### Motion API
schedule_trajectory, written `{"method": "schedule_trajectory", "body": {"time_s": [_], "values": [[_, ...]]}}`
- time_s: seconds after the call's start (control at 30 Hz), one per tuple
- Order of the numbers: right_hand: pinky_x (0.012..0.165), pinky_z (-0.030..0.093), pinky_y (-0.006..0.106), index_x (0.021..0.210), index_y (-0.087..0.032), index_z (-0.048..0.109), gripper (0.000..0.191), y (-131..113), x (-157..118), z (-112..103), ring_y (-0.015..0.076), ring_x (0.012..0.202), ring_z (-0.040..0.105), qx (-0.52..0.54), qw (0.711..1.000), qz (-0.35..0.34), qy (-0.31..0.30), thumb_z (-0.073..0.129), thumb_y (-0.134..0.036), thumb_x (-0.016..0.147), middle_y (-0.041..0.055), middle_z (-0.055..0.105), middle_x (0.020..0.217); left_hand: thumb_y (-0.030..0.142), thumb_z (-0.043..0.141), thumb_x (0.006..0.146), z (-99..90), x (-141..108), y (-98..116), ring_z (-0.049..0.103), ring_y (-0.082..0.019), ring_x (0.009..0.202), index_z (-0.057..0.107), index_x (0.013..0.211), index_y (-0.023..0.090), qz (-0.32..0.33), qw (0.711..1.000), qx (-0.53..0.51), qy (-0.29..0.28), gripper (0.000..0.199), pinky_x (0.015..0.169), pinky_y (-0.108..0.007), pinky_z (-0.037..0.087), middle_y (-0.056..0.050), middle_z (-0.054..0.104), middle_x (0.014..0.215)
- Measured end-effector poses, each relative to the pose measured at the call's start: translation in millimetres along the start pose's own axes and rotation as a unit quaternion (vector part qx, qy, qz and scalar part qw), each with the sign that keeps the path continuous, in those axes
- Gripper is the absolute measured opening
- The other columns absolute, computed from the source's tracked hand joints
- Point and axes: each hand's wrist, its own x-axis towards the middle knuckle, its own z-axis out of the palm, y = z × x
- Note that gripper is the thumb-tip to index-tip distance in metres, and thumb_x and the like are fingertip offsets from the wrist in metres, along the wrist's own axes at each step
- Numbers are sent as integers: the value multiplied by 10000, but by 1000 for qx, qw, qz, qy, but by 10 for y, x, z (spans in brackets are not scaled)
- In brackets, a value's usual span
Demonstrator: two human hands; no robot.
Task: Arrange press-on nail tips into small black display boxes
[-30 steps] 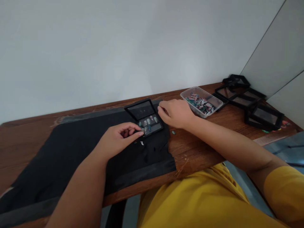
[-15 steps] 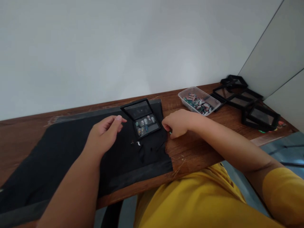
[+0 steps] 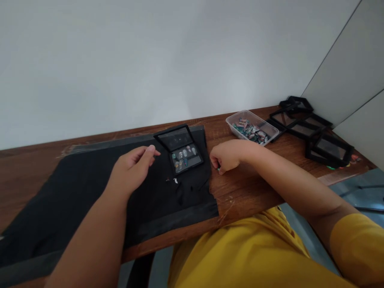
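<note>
A black display case [image 3: 187, 160] lies open on the black cloth [image 3: 96, 180], its clear-windowed lid tilted back. Several press-on nails [image 3: 185, 153] sit in rows inside, in pale, pink and teal tones. To the left of the case hovers my left hand [image 3: 133, 167], thumb pressed to curled fingers; whatever it may hold cannot be made out. My right hand [image 3: 228, 155] is low over the bare wood just right of the cloth, fingertips pinched downward on a small green piece [image 3: 219, 170], mostly hidden. A white scrap [image 3: 175, 181] lies in front of the case.
A clear plastic tub [image 3: 271, 132] of loose press-on nails [image 3: 249, 132] stands beyond my right forearm. Several black framed cases [image 3: 331, 147] are piled at the far right, with bright bits [image 3: 355, 157] beside them. A pale wall [image 3: 135, 72] rises behind the wooden table [image 3: 249, 188].
My right hand has shifted slightly to the right, still pinched. The left hand stays nearly in place, and the view has tilted a little.
</note>
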Motion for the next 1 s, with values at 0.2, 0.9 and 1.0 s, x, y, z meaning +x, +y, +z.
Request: {"method": "schedule_trajectory", "body": {"time_s": [0.2,0.9,1.0], "values": [[727,452,295,1364,-137,833,395,-21,-40,-53,232,1065,785,1,999,3,-47,835,-188,972,98,858,1275,697,513,852,2,-9,65,605,-208,692,759,884,235,-16,999,27,-20,524,654,-304,441,3,649,688],[710,364,292,977,-179,854,71,85,375,240,136,759,582,248,911,-27,329,842,-249,969,7,724,837,620,432,938,-15,-56,147,471,-174,605,707,862,231,38,997,17,-62,482,642,-309,418,23,590,664],[697,358,279,991,-168,859,84,96,547,382,122,744,568,311,879,-62,356,808,-235,991,-8,696,800,621,429,930,-13,-69,175,462,-174,594,713,865,233,35,998,19,-56,485,649,-316,426,23,585,668]]}}
